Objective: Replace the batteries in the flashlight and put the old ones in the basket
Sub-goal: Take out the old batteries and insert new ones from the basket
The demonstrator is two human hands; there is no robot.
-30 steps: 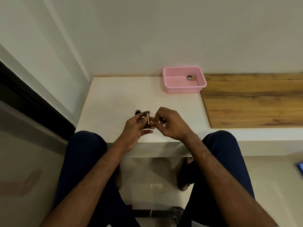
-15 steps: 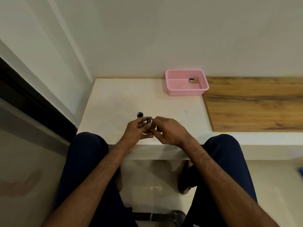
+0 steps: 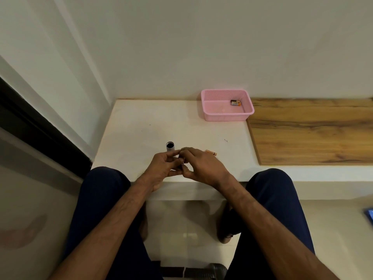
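Note:
My left hand [image 3: 161,167] and my right hand [image 3: 203,166] meet over the near edge of the white table [image 3: 141,122]. Together they pinch a small dark battery holder [image 3: 182,162], which the fingers mostly hide. The silver flashlight tube [image 3: 170,146] stands upright with its open end up, just beyond my left fingertips. One copper-coloured battery [image 3: 211,152] lies on the table behind my right hand. The pink basket [image 3: 224,116] sits at the far right of the table, with old batteries [image 3: 235,102] in its back right corner.
A wooden surface [image 3: 312,130] adjoins the table on the right, slightly lower than the basket's rim. Walls close in behind and on the left. My knees in dark trousers sit under the table's near edge. A blue object [image 3: 369,216] lies on the floor at far right.
My hands have closed in on each other around the holder, and the battery seen in it before is now covered. A loose battery now shows on the table behind my right hand.

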